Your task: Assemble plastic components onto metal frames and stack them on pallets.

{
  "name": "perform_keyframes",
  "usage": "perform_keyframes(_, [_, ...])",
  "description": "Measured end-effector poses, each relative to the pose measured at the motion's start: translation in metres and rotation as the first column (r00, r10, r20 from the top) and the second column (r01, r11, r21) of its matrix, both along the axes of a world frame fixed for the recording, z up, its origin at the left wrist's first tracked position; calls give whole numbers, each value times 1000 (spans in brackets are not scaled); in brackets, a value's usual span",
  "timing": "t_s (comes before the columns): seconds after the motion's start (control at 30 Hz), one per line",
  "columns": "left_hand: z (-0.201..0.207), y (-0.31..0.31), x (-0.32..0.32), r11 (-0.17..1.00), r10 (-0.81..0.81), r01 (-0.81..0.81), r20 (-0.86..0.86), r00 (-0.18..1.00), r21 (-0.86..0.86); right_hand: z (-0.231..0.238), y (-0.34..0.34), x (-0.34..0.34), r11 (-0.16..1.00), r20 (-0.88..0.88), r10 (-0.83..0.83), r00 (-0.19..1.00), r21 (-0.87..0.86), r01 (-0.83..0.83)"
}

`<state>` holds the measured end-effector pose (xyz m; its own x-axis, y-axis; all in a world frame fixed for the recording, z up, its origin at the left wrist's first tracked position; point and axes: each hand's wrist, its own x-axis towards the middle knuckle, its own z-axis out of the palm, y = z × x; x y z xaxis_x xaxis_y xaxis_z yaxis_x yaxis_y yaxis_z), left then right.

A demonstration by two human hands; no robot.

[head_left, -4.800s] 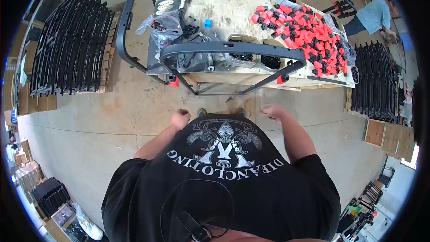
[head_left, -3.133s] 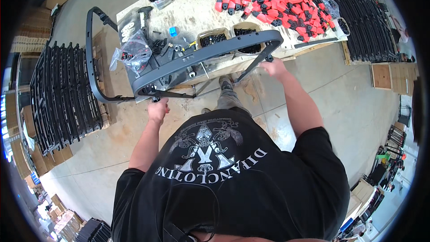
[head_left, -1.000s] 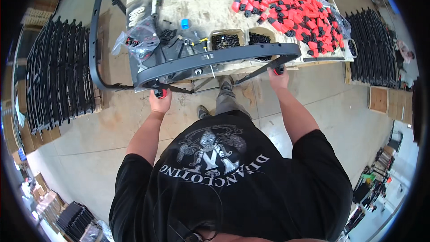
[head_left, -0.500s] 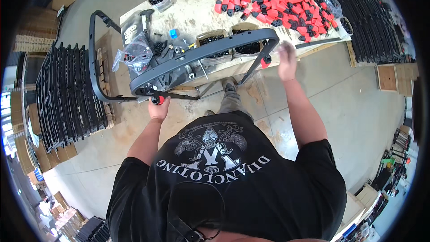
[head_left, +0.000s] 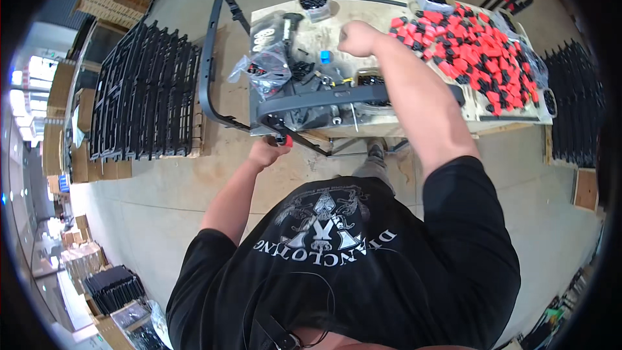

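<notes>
1. Your left hand [head_left: 265, 153] sits at the near edge of the wooden table [head_left: 363, 13], fingers curled around the lower end of the black frame [head_left: 337, 98], right beside a small red cap [head_left: 283, 142] on that end.
2. The black frame lies across the front of the table, its long bar running from your left hand toward the right, passing under your right forearm; a curved section loops up and off the table's left side.
3. Your right hand [head_left: 356, 37] is raised over the middle of the table, closed into a fist; you cannot tell from here whether anything is inside it. It is well apart from the frame's bar below it.
4. Just left of your right hand lie a small blue piece [head_left: 325, 56] and a clear plastic bag [head_left: 265, 68] of dark parts.
5. To the right of your fist spreads a pile of red caps [head_left: 483, 52], covering much of the table's right half.
6. Round tubs of black parts [head_left: 315, 4] stand at the far edge.
7. Your right forearm hides part of the bar and a tub beneath it.
8. On the floor to your left, black grilles [head_left: 146, 97] lie stacked on cardboard.
</notes>
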<state>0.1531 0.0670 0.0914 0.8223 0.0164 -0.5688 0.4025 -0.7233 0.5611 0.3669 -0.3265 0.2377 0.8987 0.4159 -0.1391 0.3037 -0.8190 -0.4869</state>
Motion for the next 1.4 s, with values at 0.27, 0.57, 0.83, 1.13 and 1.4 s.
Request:
perform_keyframes(0.27, [100, -11, 114, 992, 71, -118, 579, 813, 45, -3, 4, 0, 980, -128, -54, 990, 185, 77])
perform_keyframes(0.57, [10, 6, 264, 759, -397, 301, 43, 917, 578, -3, 10, 0, 994, -260, 26, 965, 109, 3])
perform_keyframes(0.83, [18, -55, 274, 613, -251, 149, 12, 968, 776, 6, -1, -6, 991, -284, -21, 959, 117, 56])
perform_keyframes(1.13, [15, -45, 270, 715, -369, 211, 104, 924, 666, 4, -1, -6, 996, -331, 21, 943, 91, 10])
perform_keyframes(1.4, [60, -53, 231, 932, -196, -1, 504, 841, 363, -4, -2, 0, 998, -336, 6, 942, 56, 14])
